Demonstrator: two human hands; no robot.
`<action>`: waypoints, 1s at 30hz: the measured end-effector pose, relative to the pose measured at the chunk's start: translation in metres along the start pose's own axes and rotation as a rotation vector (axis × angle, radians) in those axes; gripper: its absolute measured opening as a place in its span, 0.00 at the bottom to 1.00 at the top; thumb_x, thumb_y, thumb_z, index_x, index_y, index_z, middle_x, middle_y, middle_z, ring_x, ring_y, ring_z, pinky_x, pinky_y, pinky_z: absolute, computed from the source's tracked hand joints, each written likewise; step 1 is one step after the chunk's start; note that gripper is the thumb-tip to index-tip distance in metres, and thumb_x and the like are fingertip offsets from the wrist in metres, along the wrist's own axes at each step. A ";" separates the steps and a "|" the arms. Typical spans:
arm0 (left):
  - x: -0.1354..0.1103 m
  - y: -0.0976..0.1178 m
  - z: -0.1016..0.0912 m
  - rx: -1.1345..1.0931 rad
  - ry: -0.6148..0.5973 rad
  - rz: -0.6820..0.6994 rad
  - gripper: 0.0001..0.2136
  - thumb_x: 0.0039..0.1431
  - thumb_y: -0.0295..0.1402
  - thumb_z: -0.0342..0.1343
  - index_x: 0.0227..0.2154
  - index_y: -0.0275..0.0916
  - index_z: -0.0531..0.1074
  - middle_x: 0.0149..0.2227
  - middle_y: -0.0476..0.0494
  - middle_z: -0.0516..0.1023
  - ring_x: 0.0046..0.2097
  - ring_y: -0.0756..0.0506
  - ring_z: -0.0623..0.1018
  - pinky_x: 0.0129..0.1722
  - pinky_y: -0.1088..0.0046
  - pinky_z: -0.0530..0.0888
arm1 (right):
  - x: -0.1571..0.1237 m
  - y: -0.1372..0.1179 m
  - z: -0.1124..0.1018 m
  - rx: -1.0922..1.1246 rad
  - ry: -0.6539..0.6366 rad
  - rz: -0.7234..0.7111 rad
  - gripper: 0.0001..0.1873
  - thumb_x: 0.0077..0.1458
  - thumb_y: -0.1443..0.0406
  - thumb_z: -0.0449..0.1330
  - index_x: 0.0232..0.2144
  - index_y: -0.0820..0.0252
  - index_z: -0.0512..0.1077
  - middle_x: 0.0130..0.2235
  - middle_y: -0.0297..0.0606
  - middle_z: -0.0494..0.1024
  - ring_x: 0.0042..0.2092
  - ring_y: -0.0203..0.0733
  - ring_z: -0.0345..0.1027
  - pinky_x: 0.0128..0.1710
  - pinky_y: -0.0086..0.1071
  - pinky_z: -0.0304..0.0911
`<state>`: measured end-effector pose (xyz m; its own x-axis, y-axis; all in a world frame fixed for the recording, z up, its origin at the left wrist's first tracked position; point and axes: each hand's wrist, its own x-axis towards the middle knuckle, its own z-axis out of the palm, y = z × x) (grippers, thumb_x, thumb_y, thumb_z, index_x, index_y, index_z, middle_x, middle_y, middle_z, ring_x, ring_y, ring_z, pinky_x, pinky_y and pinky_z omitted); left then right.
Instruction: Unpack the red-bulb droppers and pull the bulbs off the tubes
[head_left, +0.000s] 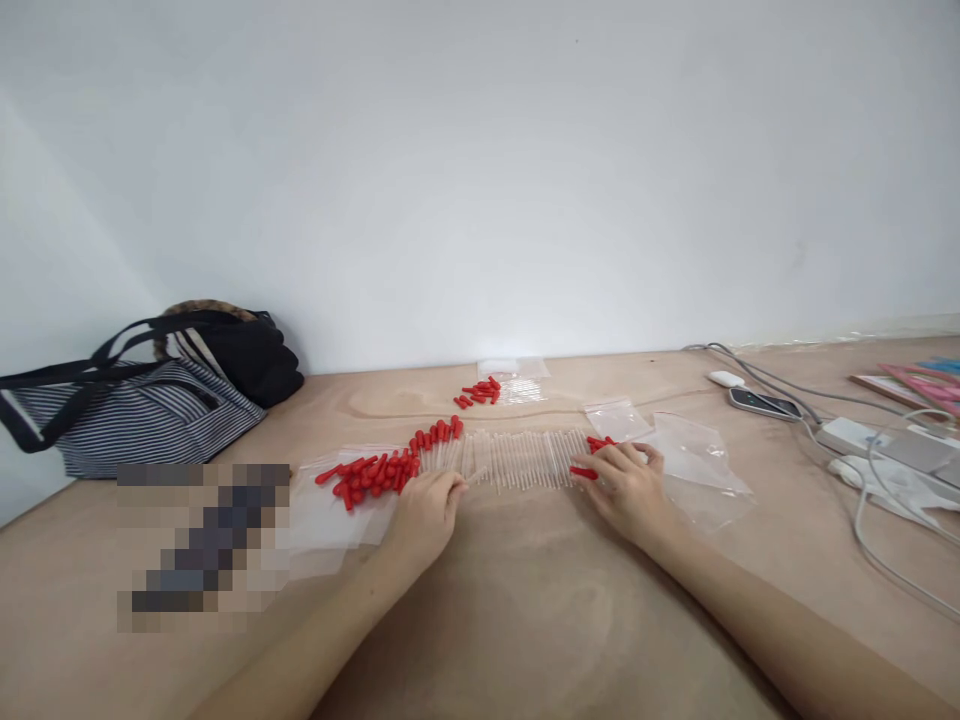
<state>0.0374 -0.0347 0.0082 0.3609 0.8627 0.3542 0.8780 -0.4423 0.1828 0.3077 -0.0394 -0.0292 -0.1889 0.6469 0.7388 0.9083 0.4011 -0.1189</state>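
My left hand (429, 512) is closed in a pinch on a thin clear dropper tube (477, 475), which points right from the fingertips. Just beyond it lie several tubes with red bulbs fitted (436, 436), beside a heap of loose-looking red rubber bulbs (369, 477). A row of bare clear tubes (529, 460) stretches between my two hands. At the right end of this row, my right hand (628, 490) has its fingers curled around a red rubber bulb (583, 472). More red bulbs (600, 442) show partly behind its fingers.
Plastic bags lie at left (319, 535) and right (701, 465). Farther back are small red bulbs (480, 391) and thin clear tubes (523, 388). A striped bag (157, 420) stands at left. Cables (862, 520) and a power strip (851, 437) occupy the right side.
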 end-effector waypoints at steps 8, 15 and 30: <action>0.058 -0.005 0.011 0.092 -0.149 -0.334 0.08 0.54 0.29 0.50 0.24 0.36 0.73 0.28 0.40 0.77 0.35 0.42 0.76 0.33 0.71 0.67 | -0.003 0.035 0.007 -0.175 -0.129 0.269 0.17 0.52 0.52 0.50 0.26 0.55 0.71 0.29 0.35 0.75 0.34 0.42 0.61 0.43 0.42 0.38; 0.068 -0.008 0.028 0.146 -0.139 -0.401 0.09 0.55 0.28 0.48 0.28 0.35 0.74 0.32 0.36 0.77 0.39 0.39 0.76 0.37 0.68 0.68 | -0.002 0.033 0.009 -0.229 -0.169 0.295 0.17 0.52 0.53 0.49 0.26 0.55 0.72 0.29 0.36 0.74 0.35 0.43 0.60 0.40 0.40 0.39; 0.079 -0.027 0.016 0.239 -0.144 -0.461 0.10 0.51 0.39 0.52 0.25 0.39 0.74 0.36 0.39 0.77 0.42 0.39 0.74 0.39 0.67 0.67 | -0.001 0.029 0.010 -0.273 -0.025 0.287 0.16 0.52 0.54 0.49 0.29 0.57 0.72 0.31 0.38 0.73 0.34 0.42 0.59 0.41 0.40 0.39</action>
<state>0.0473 0.0492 0.0164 -0.0541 0.9865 0.1544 0.9966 0.0437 0.0699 0.3302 -0.0218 -0.0399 0.0814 0.7244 0.6846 0.9907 0.0165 -0.1352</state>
